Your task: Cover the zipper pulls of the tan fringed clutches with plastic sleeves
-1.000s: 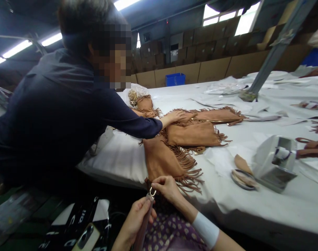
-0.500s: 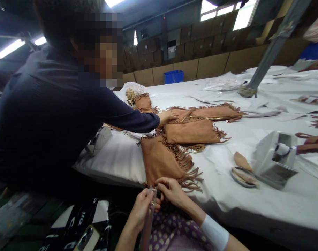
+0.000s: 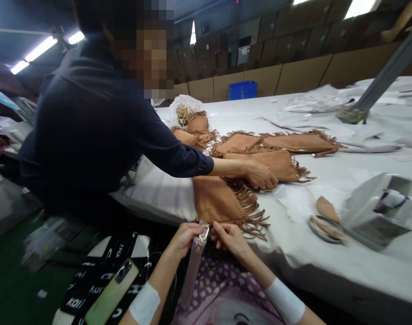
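Note:
My left hand (image 3: 187, 237) is closed on a strap (image 3: 193, 266) wrapped in clear plastic, which hangs down over my lap. At the strap's upper end a gold clasp (image 3: 203, 233) shows between my hands. Just right of the clasp, my right hand (image 3: 229, 239) has its thumb and forefinger pinched together; what lies between them, if anything, is too small to make out. Beyond my fingers a brown fringed bag (image 3: 217, 198) lies at the table edge. Its lower edge is close to both hands, and I cannot tell whether they touch it.
A co-worker in dark clothes leans in from the left, a hand (image 3: 260, 175) on another fringed bag (image 3: 280, 164). More bags lie behind. To the right are a tape dispenser (image 3: 378, 212) and a black ring (image 3: 324, 229). A phone (image 3: 113, 293) lies at lower left.
The co-worker's hand has come right and nearer, from the farther bags to the middle one. My hands have parted slightly and the gold clasp now shows clearly. The view has shifted left.

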`<action>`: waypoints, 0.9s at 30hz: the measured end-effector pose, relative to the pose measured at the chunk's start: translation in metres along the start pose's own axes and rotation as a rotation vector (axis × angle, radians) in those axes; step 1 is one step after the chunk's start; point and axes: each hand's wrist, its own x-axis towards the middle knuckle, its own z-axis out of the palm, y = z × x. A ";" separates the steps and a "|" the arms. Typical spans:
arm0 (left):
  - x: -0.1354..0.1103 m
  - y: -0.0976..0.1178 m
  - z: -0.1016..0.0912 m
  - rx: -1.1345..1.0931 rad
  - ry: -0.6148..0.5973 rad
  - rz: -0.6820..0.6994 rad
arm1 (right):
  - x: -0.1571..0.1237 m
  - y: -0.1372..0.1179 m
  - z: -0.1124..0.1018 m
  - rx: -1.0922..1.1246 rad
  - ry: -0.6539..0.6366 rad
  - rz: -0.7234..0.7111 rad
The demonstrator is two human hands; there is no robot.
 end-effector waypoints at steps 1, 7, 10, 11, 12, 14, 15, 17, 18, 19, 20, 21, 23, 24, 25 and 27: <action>0.000 0.000 0.000 -0.001 0.013 0.001 | -0.004 0.002 0.002 -0.005 -0.021 0.026; 0.004 -0.010 0.007 0.042 0.087 0.047 | -0.016 0.005 0.019 0.078 -0.154 0.028; 0.006 -0.015 0.014 0.105 0.131 0.114 | -0.014 0.010 0.023 0.081 -0.136 0.065; 0.007 -0.016 0.016 0.129 0.144 0.142 | -0.013 0.012 0.023 0.082 -0.118 0.082; 0.009 -0.017 0.017 0.152 0.154 0.167 | -0.012 0.014 0.023 0.086 -0.099 0.098; 0.012 -0.020 0.019 0.195 0.173 0.215 | -0.011 0.018 0.021 0.097 -0.074 0.113; 0.014 -0.022 0.019 0.210 0.181 0.237 | -0.012 0.018 0.020 0.100 -0.069 0.112; 0.018 -0.026 0.020 0.213 0.192 0.260 | -0.015 0.017 0.018 0.104 -0.065 0.102; 0.019 -0.029 0.019 0.196 0.193 0.253 | -0.016 0.016 0.017 0.104 -0.070 0.097; 0.021 -0.031 0.019 0.168 0.193 0.236 | -0.016 0.014 0.016 0.100 -0.078 0.099; 0.022 -0.032 0.019 0.133 0.192 0.214 | -0.016 0.012 0.015 0.088 -0.086 0.107; 0.022 -0.033 0.019 0.097 0.195 0.194 | -0.016 0.010 0.014 0.067 -0.094 0.121; 0.022 -0.030 0.019 0.032 0.191 0.170 | -0.012 0.006 0.013 0.022 -0.087 0.138; 0.021 -0.027 0.019 0.007 0.175 0.164 | -0.010 0.004 0.013 0.017 -0.073 0.130; 0.019 -0.024 0.020 -0.012 0.149 0.158 | -0.008 0.002 0.012 0.027 -0.059 0.108; 0.015 -0.017 0.022 -0.034 0.087 0.141 | -0.004 -0.002 0.012 0.088 -0.051 0.050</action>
